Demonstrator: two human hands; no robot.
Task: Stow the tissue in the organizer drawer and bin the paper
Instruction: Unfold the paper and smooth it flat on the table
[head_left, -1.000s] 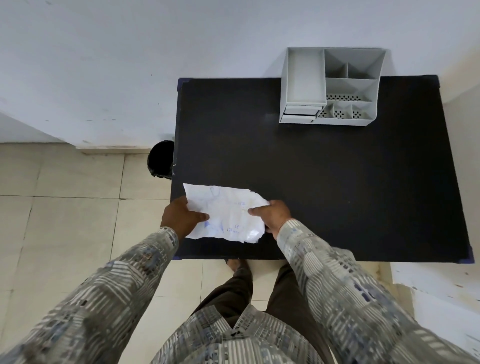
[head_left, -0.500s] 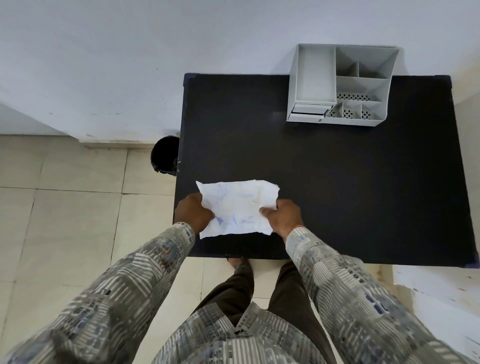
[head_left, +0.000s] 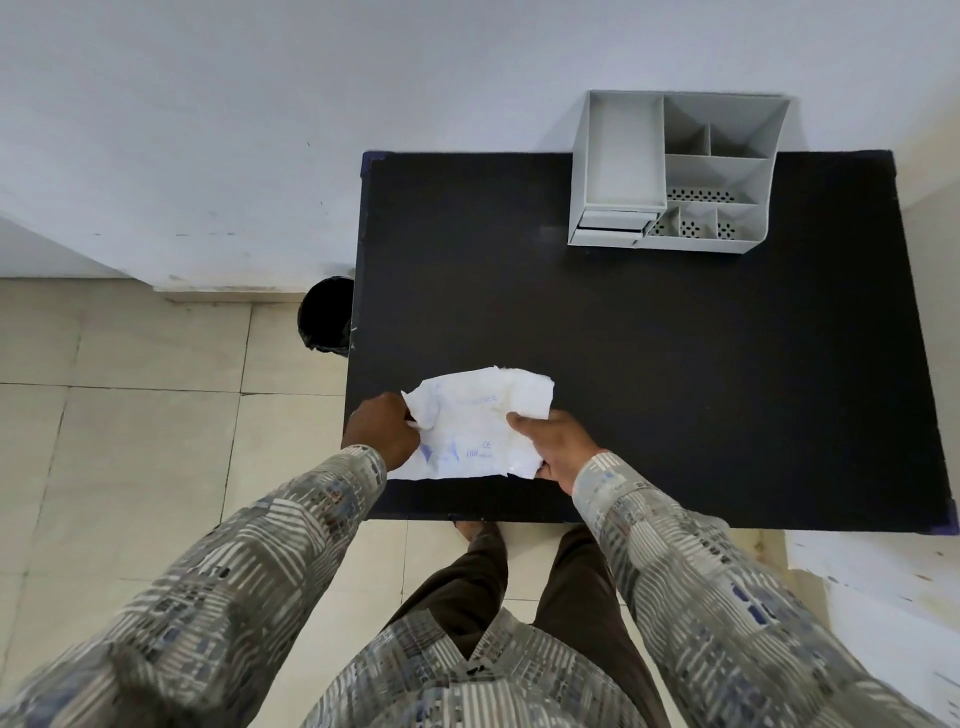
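Note:
A crumpled white paper (head_left: 470, 423) with faint blue print lies at the near left of the black table (head_left: 675, 364). My left hand (head_left: 383, 428) grips its left edge and my right hand (head_left: 553, 447) grips its right edge. A white tissue-like layer shows at the paper's top right corner; I cannot tell if it is a separate sheet. A grey organizer (head_left: 675, 171) stands at the table's far edge against the wall, its small drawer (head_left: 613, 227) at the lower left slightly pulled out. A black bin (head_left: 326, 314) stands on the floor by the table's left side.
A white wall runs behind the table. Beige floor tiles (head_left: 130, 441) spread to the left. A white paint-stained surface (head_left: 883, 577) lies at the table's near right corner. My legs stand at the table's front edge.
Both hands have folded and bunched the paper, so it looks narrower and more crumpled. The camera view has shifted, moving the table and organizer slightly right in frame.

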